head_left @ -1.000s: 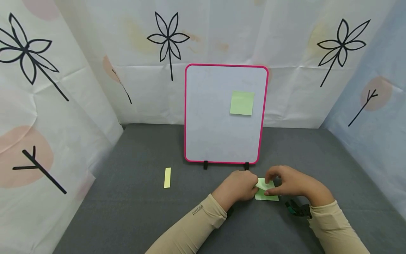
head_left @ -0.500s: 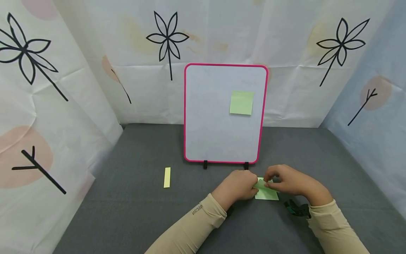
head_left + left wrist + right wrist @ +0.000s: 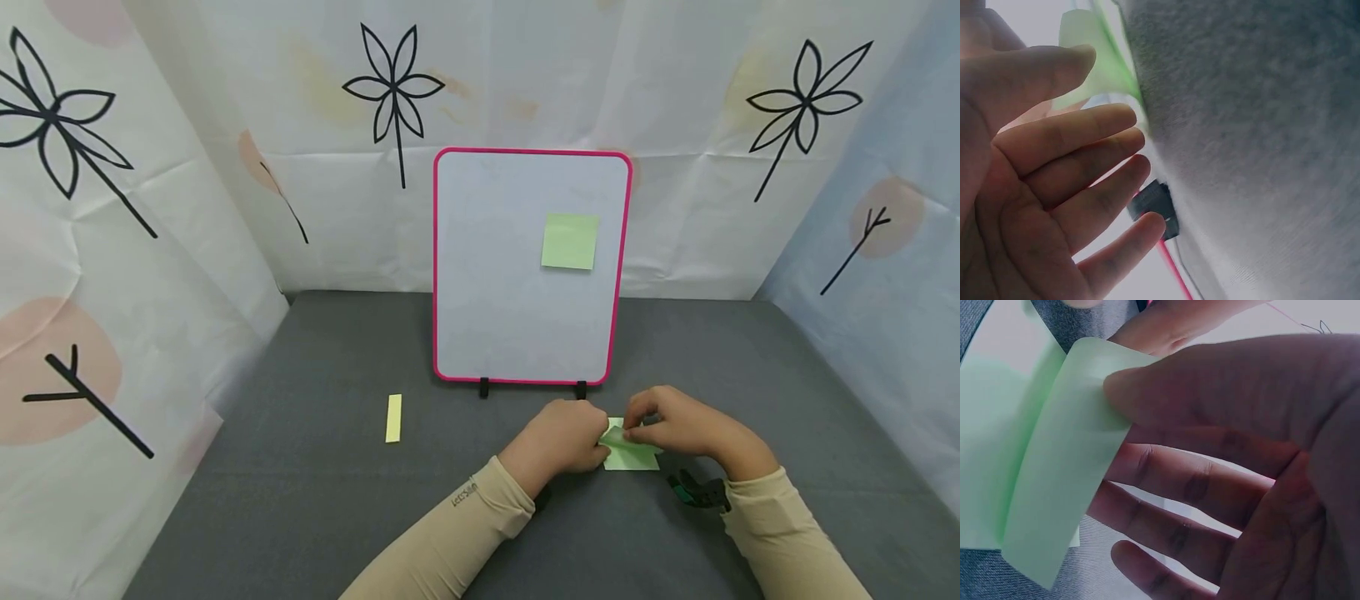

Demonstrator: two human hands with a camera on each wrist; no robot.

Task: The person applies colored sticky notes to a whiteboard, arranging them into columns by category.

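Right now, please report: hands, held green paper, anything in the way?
Left hand at left edge of green paper. Right hand pinches its raised flap. Yellow strip clear, off left.

Pale green paper (image 3: 633, 461), whiteboard (image 3: 495, 283) (pink-rimmed), grey table (image 3: 300, 500)

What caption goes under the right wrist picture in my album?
The right hand pinches the raised edge of green paper over grey cloth.

Head view forward-down, wrist views close, held green paper (image 3: 632, 459) shared
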